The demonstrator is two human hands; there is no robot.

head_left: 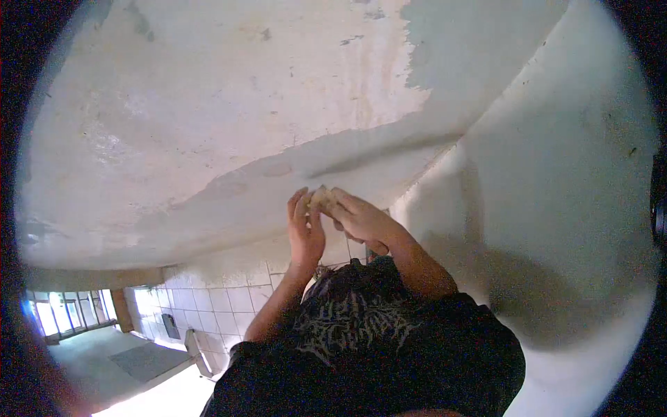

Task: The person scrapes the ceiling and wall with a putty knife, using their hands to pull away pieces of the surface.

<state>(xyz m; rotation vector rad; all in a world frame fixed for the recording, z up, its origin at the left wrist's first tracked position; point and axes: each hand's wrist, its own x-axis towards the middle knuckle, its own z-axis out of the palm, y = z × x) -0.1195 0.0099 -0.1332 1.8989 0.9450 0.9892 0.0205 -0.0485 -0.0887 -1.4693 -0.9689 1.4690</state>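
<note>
Both hands are raised together in front of my chest, close to the wall surface in this view. A small, pale yellow, lumpy piece like a sponge [322, 199] is between them. My right hand [363, 217] reaches in from the right, its fingers closed round the piece. From below, my left hand [306, 231] meets the piece's left side, fingers upright and bent, thumb against it. Part of the piece is hidden by the fingers. Behind the hands spreads the wall [229, 90], with a pale, patchy area and a greyer band along its edge.
A second pale wall [556, 187] meets the first at a corner on the right, with shadows on it. White tiles [229, 299] lie beyond my arms. At lower left are a barred window [73, 313] and a grey floor [90, 368].
</note>
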